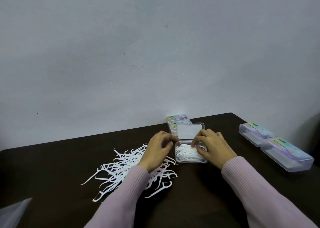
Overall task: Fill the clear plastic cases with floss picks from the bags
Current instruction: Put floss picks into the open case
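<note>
An open clear plastic case [190, 160] sits on the dark table, its lid [189, 130] standing up behind it. White floss picks [187, 152] fill its tray. My right hand [213, 146] rests at the case's right side, fingertips pressing on the picks inside. Just left of the case hovers my left hand [158, 149], fingers curled, above a loose heap of white floss picks [128, 168] spread on the table. Whether the left hand holds a pick is not visible.
Two closed cases with coloured labels [176, 121] lie behind the open one by the wall. Two more closed clear cases [256, 134] [287, 155] lie at the right. A clear plastic bag corner [13, 212] shows at bottom left. The table edge [86, 136] meets a grey wall.
</note>
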